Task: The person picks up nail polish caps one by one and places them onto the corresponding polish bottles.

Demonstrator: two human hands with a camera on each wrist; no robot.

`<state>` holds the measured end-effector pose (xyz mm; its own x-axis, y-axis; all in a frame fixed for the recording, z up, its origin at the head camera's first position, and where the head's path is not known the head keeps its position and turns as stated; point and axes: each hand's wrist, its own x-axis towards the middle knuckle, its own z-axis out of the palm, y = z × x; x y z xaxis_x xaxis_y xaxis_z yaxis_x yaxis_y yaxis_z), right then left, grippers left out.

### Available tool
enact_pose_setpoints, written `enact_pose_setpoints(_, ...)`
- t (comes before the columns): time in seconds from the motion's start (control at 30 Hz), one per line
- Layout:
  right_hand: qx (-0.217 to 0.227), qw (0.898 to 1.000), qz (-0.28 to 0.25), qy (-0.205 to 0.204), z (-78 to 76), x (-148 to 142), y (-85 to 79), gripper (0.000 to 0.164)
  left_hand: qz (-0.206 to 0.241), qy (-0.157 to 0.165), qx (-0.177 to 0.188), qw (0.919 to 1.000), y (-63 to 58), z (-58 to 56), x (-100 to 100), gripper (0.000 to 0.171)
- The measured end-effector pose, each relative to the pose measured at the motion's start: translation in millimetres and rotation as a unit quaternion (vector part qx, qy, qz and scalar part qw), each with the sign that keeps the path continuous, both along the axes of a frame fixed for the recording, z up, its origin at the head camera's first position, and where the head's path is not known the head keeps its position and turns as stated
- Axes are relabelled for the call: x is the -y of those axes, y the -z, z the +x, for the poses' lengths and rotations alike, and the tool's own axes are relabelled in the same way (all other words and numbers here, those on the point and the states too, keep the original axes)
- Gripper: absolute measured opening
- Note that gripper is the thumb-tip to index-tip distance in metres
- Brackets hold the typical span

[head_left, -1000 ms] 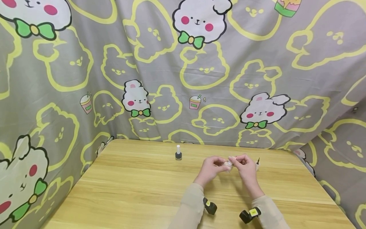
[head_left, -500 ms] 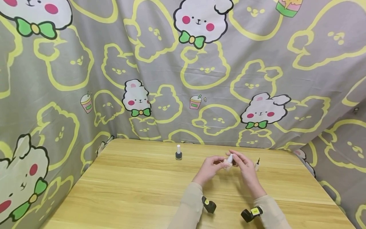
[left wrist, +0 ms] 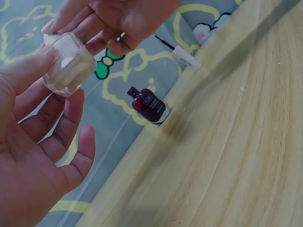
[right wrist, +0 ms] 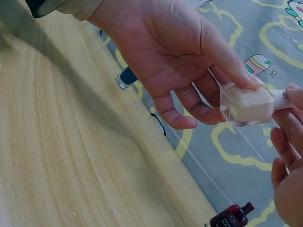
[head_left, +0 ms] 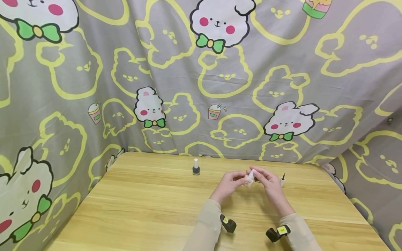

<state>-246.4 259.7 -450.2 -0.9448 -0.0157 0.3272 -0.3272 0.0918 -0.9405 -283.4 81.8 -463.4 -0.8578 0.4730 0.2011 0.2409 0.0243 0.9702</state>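
Note:
In the head view my left hand [head_left: 228, 185] and right hand [head_left: 269, 181] meet over the right half of the table. Between left thumb and fingers sits a clear glass nail polish bottle [left wrist: 71, 68] of pale polish, tilted. Its white cap [right wrist: 282, 99] is on the neck, pinched by my right thumb and fingers. A dark red nail polish bottle [left wrist: 150, 106] without a cap stands on the table beyond the hands; in the head view my right hand mostly hides it. Right of that hand, a white cap with a brush [head_left: 282, 182] stands brush up.
A dark nail polish bottle [head_left: 196, 170] with a white cap stands upright toward the back of the wooden table [head_left: 141, 205]. Behind and beside the table hangs a grey curtain [head_left: 176, 76] with rabbit prints. Black wrist cameras sit on both sleeves.
My right fingers have shifted around the white cap, and more of it shows now. The pale bottle has tilted a little. The dark bottle and the brush cap have stayed in place.

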Motion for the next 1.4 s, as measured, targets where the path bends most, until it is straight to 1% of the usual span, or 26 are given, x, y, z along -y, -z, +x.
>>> enact_pose_setpoints(0.23, 0.012, 0.999, -0.019, 0.048, -0.3, 3.0, -0.4, 0.038, -0.009, -0.015, -0.004, 0.9998, -1.3, 1.0, -1.2, 0.027)
enact_pose_setpoints(0.33, 0.018, 0.997, -0.029, 0.063, -0.3, 4.8, -0.3, 0.039, -0.015, -0.024, -0.014, 0.9995, -2.4, 1.7, -1.8, 0.026)
enact_pose_setpoints(0.5, 0.021, 0.995, -0.05, 0.089, 0.9, 9.2, -2.1, 0.038, -0.017, -0.039, -0.017, 0.999, -1.9, 2.6, -3.8, 0.026)
enact_pose_setpoints(0.63, 0.022, 0.993, -0.053, 0.103, 2.2, 11.6, -3.4, 0.037, -0.021, -0.046, -0.019, 0.9985, -1.7, 3.3, -4.0, 0.026)
enact_pose_setpoints(0.77, 0.027, 0.993, -0.042, 0.109, 2.0, 12.0, -2.6, 0.038, -0.023, -0.051, -0.018, 0.9983, -1.1, 3.0, -4.2, 0.025)
enact_pose_setpoints(1.03, 0.047, 0.995, -0.007, 0.092, -0.4, 10.7, 0.1, 0.043, -0.026, -0.067, -0.023, 0.9971, 0.7, 0.4, -0.8, 0.028)
enact_pose_setpoints(1.17, 0.054, 0.994, 0.004, 0.099, -0.5, 9.8, 0.2, 0.042, -0.024, -0.07, -0.018, 0.9971, 1.8, -1.7, 2.9, 0.029)
enact_pose_setpoints(1.27, 0.056, 0.993, 0.005, 0.104, 0.3, 8.9, -1.0, 0.04, -0.017, -0.076, -0.011, 0.9969, 2.0, -3.1, 6.7, 0.029)
enact_pose_setpoints(1.4, 0.053, 0.994, -0.007, 0.098, 1.2, 6.6, -4.1, 0.042, -0.012, -0.091, -0.007, 0.9958, 3.3, -6.0, 12.9, 0.029)
